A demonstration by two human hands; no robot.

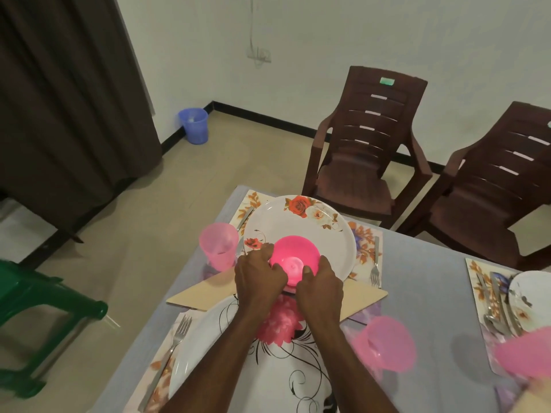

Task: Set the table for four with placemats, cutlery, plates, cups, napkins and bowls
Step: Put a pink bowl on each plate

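A pink bowl point(293, 256) is held over the near edge of the far floral plate point(301, 231). My left hand point(258, 278) grips its left side and my right hand point(320, 286) grips its right side, fingers curled on the rim. That plate lies on a flowered placemat point(365, 242) with a fork point(376, 263) to the right and cutlery point(245, 217) to the left. A pink cup point(219, 245) stands left of it. Beige napkins point(205, 293) lie between this plate and the near plate point(208, 347), which has a fork point(176, 341) on its left.
Another pink cup point(384, 342) stands right of the near plate. At the right edge sit a third setting with cutlery point(496, 305), a plate point(533, 296) and a pink cup point(524, 356). Two brown chairs point(366, 144) stand behind the table, a green stool point(32, 308) at the left.
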